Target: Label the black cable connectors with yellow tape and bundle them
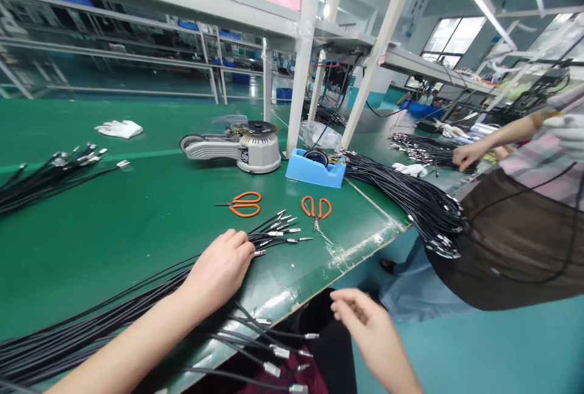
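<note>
Left hand [219, 272]: curled closed over thin black metal-tipped cables [274, 237] on the green worktop [137, 260].
Right hand [369, 327]: loosely open, empty, in mid-air.
Nearby: orange-handled steel scissors [308, 204].

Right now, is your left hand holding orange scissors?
No, the left hand rests on black cables, and both orange-handled scissors lie apart on the green workbench.

The right hand [371, 336] hangs in open air past the edge of the green worktop [114, 248], with a co-worker's brown apron [511, 242] and a bundle of black cables [410, 199] to its right. Ahead of the left hand [219, 272], fanned cable ends [278, 233] and two pairs of orange scissors [245, 204] lie before a blue tape dispenser [316, 169] and a grey tape-cutting machine [258, 151], while green worktop stretches away to the left.
</note>
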A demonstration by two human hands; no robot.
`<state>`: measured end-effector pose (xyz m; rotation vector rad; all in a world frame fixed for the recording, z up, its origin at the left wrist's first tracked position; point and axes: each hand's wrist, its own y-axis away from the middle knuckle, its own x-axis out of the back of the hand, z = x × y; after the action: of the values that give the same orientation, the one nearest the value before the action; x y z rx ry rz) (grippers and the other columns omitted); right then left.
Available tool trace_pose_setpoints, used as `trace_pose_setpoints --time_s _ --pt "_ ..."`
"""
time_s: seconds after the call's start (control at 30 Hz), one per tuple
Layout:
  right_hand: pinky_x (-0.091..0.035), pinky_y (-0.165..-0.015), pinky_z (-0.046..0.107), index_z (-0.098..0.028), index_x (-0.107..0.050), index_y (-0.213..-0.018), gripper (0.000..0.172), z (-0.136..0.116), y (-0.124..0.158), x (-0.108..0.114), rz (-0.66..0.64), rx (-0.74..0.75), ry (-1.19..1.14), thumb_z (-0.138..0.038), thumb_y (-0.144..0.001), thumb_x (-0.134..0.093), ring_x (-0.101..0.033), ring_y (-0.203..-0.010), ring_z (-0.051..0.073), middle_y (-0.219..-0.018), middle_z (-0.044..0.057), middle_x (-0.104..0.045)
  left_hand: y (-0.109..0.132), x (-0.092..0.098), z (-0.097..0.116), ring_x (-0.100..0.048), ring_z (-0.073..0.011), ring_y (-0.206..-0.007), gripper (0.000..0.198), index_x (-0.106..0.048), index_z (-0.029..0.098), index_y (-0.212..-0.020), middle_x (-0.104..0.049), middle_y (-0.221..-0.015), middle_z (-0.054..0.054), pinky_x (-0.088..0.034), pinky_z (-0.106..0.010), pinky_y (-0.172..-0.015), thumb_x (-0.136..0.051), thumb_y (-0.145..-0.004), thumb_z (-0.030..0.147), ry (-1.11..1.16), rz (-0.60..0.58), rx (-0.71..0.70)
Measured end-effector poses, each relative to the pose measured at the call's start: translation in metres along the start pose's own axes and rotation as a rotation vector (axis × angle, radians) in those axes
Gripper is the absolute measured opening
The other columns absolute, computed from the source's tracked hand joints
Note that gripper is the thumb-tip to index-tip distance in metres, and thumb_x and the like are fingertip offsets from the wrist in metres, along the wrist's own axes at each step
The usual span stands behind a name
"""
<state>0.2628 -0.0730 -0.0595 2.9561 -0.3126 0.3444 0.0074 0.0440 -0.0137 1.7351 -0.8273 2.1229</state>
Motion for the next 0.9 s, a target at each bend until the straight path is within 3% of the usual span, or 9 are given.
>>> trace_pose_setpoints --time_s 0.07,0.17,0.27,0.37,0.47,0.63,0.77,0.9 --pt "-0.053 -0.073 0.033 -0.020 -0.070 -0.092 0.023 -0.029 -0.013 -0.007 -0.025 0.052 -0.042 -0.038 -0.081 -0.061 -0.067 -0.077 0.022 -0.083 0.007 -0.072 0.004 0.002 0.005 -0.056 -0.0202 -0.076 0.027 -0.063 0.018 -0.082 -0.062 -0.078 -0.006 -0.045 -0.032 -0.072 -0.039 -0.093 0.023 0.052 0.012 0.028" --pt "-0.052 -0.072 0.033 -0.018 -0.070 -0.090 0.018 -0.059 -0.036 -0.037 -0.182 0.146 -0.007 -0.031 -0.081 -0.060 -0.067 -0.074 0.021 -0.080 0.007 -0.073 0.009 0.002 0.008 -0.057 -0.0209 -0.079 0.021 -0.061 0.018 -0.092 -0.064 -0.083 -0.006 -0.045 -0.033 -0.073 -0.041 -0.092 0.022 0.101 0.035 0.062" --pt "-0.051 -0.070 0.033 -0.018 -0.071 -0.086 0.015 -0.065 -0.059 -0.072 -0.193 0.183 0.082 -0.025 -0.079 -0.058 -0.065 -0.069 0.020 -0.076 0.006 -0.072 0.008 -0.004 0.004 -0.056 -0.0241 -0.082 0.020 -0.064 0.017 -0.089 -0.064 -0.084 -0.009 -0.044 -0.037 -0.075 -0.044 -0.090 0.019 0.076 0.073 0.049" --pt "-0.050 -0.070 0.032 -0.017 -0.071 -0.083 0.015 -0.061 -0.072 -0.094 -0.176 0.185 0.105 -0.025 -0.077 -0.060 -0.065 -0.067 0.019 -0.075 0.005 -0.072 0.006 -0.006 0.001 -0.056 -0.0229 -0.079 0.024 -0.064 0.018 -0.081 -0.063 -0.079 -0.007 -0.045 -0.035 -0.073 -0.043 -0.091 0.020 0.091 0.094 0.058" --pt "-0.050 -0.066 0.028 -0.016 -0.071 -0.082 0.017 -0.063 -0.075 -0.102 -0.219 0.183 0.062 -0.030 -0.078 -0.061 -0.064 -0.066 0.017 -0.070 0.003 -0.070 0.010 -0.002 0.001 -0.059 -0.0196 -0.079 0.021 -0.062 0.019 -0.085 -0.064 -0.081 -0.004 -0.047 -0.031 -0.072 -0.042 -0.092 0.023 0.205 0.113 0.116" --pt "-0.044 -0.060 0.023 -0.016 -0.066 -0.070 0.016 -0.077 -0.073 -0.103 -0.272 0.240 0.005 -0.027 -0.080 -0.059 -0.057 -0.061 0.013 -0.062 -0.002 -0.061 0.016 0.004 0.005 -0.062 -0.0156 -0.081 0.023 -0.061 0.023 -0.106 -0.066 -0.091 -0.001 -0.050 -0.026 -0.074 -0.046 -0.090 0.031 0.627 0.128 0.277" --pt "-0.036 -0.057 0.023 -0.016 -0.062 -0.061 0.016 -0.085 -0.073 -0.101 -0.293 0.252 0.017 -0.020 -0.076 -0.061 -0.047 -0.056 0.011 -0.057 -0.004 -0.052 0.014 0.008 0.003 -0.063 -0.0162 -0.080 0.029 -0.070 0.025 -0.093 -0.066 -0.083 -0.001 -0.049 -0.025 -0.075 -0.042 -0.091 0.031 0.686 0.053 0.276" --pt "-0.034 -0.056 0.023 -0.016 -0.063 -0.060 0.015 -0.085 -0.071 -0.106 -0.284 0.242 -0.009 -0.018 -0.075 -0.062 -0.046 -0.056 0.011 -0.056 -0.004 -0.051 0.019 0.010 -0.005 -0.064 -0.0167 -0.081 0.026 -0.068 0.025 -0.084 -0.070 -0.085 0.000 -0.048 -0.024 -0.075 -0.043 -0.090 0.030 0.685 -0.004 0.336"
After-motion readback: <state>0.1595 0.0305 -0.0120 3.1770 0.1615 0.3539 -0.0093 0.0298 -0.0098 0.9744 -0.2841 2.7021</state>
